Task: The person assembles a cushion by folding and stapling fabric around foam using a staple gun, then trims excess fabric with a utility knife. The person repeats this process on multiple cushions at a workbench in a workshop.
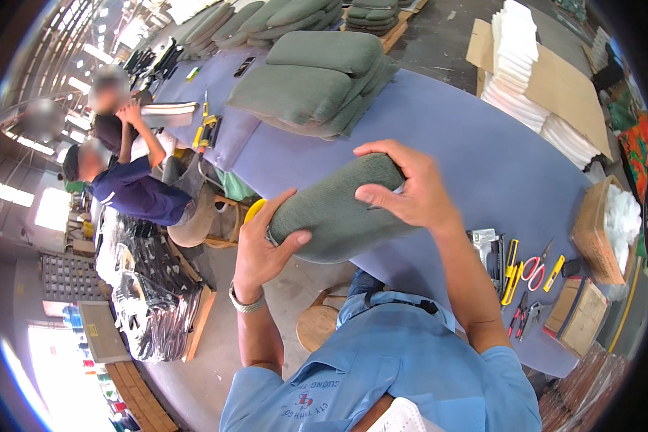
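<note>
Between my hands is a dark green fabric-covered cushion [338,209], held up in front of me over the near edge of the blue-grey table [453,137]. My left hand [261,245] grips its left end, thumb on the near face. My right hand [410,189] clasps the right end, with the thumb across the top face and the fingers over the far edge. The cushion's underside is hidden. Beyond it on the table lies a stack of similar green cushions [295,90].
Right on the table are a staple gun [486,248], red-handled scissors [533,270], yellow cutters [554,274], pliers [518,317] and a cardboard box [596,230] of white stuffing. A yellow-black tool [207,133] lies left. Co-workers [140,180] sit at the left; a stool [317,327] stands below.
</note>
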A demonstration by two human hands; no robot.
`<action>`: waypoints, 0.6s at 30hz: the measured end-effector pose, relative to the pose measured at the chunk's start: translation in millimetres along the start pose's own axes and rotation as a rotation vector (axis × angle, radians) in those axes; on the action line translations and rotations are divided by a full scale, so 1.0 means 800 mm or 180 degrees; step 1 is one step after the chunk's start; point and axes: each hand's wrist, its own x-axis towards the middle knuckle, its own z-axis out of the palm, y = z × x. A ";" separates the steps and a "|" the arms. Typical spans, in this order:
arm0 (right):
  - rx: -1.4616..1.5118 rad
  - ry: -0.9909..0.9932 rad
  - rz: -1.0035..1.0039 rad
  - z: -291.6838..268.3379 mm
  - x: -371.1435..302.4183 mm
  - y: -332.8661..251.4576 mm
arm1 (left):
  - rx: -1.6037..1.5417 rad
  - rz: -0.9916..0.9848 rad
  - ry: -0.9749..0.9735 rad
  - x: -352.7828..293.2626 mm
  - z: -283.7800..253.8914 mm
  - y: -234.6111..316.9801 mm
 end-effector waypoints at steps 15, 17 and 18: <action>0.1903 0.0445 -0.0334 0.092 -0.016 0.025 | 0.1322 0.0257 -0.0626 0.068 -0.005 0.064; 0.1914 0.0541 -0.0130 0.089 -0.017 0.027 | 0.1267 0.0353 -0.0590 0.068 -0.001 0.062; 0.1917 0.0583 -0.0039 0.088 -0.016 0.028 | 0.1243 0.0405 -0.0561 0.069 0.000 0.061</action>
